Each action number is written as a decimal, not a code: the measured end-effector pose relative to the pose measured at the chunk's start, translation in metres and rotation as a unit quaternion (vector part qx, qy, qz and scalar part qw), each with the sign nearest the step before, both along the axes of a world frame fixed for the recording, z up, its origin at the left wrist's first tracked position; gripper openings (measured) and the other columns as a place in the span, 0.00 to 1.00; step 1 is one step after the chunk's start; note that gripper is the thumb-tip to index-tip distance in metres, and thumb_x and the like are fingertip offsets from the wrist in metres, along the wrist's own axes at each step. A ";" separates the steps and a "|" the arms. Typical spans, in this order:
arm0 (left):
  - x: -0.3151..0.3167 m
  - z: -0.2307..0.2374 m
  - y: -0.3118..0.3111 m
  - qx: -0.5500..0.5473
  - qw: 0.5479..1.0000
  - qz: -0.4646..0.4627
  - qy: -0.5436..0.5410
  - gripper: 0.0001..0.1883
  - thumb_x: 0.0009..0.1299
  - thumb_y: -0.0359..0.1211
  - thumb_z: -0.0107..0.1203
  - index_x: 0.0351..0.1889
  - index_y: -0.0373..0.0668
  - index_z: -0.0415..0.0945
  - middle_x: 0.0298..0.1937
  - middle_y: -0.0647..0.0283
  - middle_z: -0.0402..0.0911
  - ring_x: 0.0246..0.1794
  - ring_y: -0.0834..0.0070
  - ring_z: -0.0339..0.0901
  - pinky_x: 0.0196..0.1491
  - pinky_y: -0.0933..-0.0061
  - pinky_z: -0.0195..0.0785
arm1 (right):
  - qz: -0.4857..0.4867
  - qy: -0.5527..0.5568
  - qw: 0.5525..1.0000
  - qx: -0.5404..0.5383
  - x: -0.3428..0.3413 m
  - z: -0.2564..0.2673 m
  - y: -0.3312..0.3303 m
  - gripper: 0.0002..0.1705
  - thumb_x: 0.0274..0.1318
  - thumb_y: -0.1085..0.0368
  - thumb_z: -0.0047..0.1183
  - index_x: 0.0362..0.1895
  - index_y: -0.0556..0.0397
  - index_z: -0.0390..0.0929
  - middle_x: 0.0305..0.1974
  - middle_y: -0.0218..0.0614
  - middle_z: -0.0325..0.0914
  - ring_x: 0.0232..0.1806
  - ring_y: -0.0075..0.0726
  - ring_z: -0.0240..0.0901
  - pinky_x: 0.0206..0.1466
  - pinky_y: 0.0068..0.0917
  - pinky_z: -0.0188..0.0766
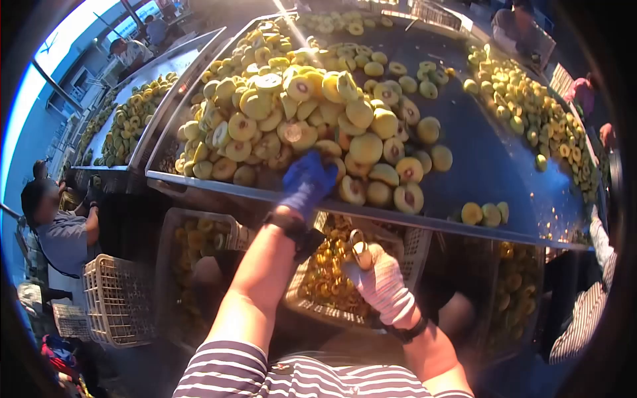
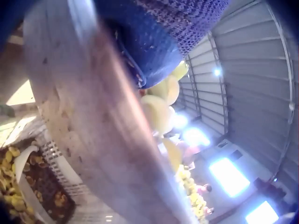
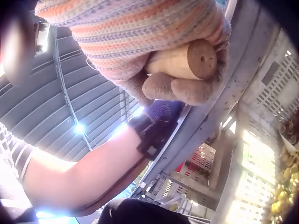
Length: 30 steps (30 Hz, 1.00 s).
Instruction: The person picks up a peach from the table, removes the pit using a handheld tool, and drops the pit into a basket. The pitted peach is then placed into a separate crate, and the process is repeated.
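In a blue glove, my left hand (image 1: 310,182) reaches over the table's front rim into a heap of halved yellow peaches (image 1: 368,147), many with reddish centres. Its fingertips are hidden among the fruit, and I cannot tell whether they grip one. The left wrist view shows the blue glove (image 2: 149,51) close against the rim, with peach halves (image 2: 158,112) just beyond. My right hand (image 1: 383,282), in a striped knit glove, grips a wooden-handled tool (image 3: 182,61) with a curved metal loop (image 1: 356,237). That hand is above a crate, nearer my body than the rim.
The metal table (image 1: 458,149) has a raised rim (image 1: 265,194). Below it a plastic crate (image 1: 413,255) holds yellow-brown pieces, with further crates (image 1: 119,302) at the left. More peach halves (image 1: 531,109) lie at the right. A seated person (image 1: 63,229) works at the left.
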<state>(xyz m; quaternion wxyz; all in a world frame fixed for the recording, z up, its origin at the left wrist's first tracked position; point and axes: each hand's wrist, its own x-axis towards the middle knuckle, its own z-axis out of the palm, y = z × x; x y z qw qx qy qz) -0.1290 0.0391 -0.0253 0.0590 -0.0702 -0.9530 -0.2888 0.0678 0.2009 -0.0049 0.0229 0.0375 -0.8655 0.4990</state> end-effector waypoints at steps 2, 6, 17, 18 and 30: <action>-0.003 -0.001 0.012 0.021 1.000 0.013 -0.014 0.24 0.65 0.46 0.63 0.52 0.40 0.77 0.51 0.47 0.83 0.53 0.46 0.79 0.55 0.52 0.72 | 0.015 0.016 1.000 0.005 0.003 0.000 0.005 0.10 0.55 0.61 0.64 0.33 0.51 0.78 0.29 0.41 0.74 0.30 0.52 0.77 0.33 0.41 0.73; 0.005 -0.001 0.018 0.000 0.997 -0.030 0.077 0.24 0.62 0.43 0.66 0.52 0.40 0.77 0.49 0.47 0.82 0.51 0.49 0.79 0.55 0.55 0.73 | 0.059 0.084 0.991 0.087 0.001 -0.025 0.009 0.10 0.54 0.62 0.65 0.36 0.51 0.78 0.27 0.40 0.74 0.29 0.50 0.77 0.33 0.40 0.73; 0.098 0.031 -0.036 0.686 0.697 -0.138 -0.155 0.18 0.65 0.24 0.63 0.53 0.36 0.74 0.54 0.54 0.80 0.52 0.67 0.79 0.58 0.67 0.73 | 0.072 0.205 0.972 0.095 -0.015 -0.015 -0.020 0.20 0.53 0.67 0.63 0.51 0.55 0.78 0.31 0.41 0.75 0.33 0.42 0.73 0.37 0.35 0.72; 0.106 0.026 -0.037 0.525 0.818 -0.235 -0.006 0.21 0.67 0.22 0.62 0.58 0.35 0.73 0.58 0.53 0.79 0.57 0.65 0.78 0.60 0.65 0.72 | 0.063 0.085 0.994 0.027 -0.011 -0.009 -0.030 0.19 0.54 0.65 0.61 0.51 0.55 0.78 0.34 0.44 0.78 0.37 0.45 0.75 0.39 0.37 0.73; 0.132 0.012 -0.055 0.524 0.823 -0.213 -0.060 0.12 0.77 0.30 0.55 0.53 0.33 0.72 0.45 0.54 0.84 0.45 0.70 0.83 0.51 0.70 0.77 | 0.102 -0.060 0.976 0.184 -0.020 -0.010 -0.048 0.20 0.56 0.55 0.62 0.46 0.54 0.75 0.34 0.51 0.82 0.39 0.63 0.80 0.43 0.50 0.75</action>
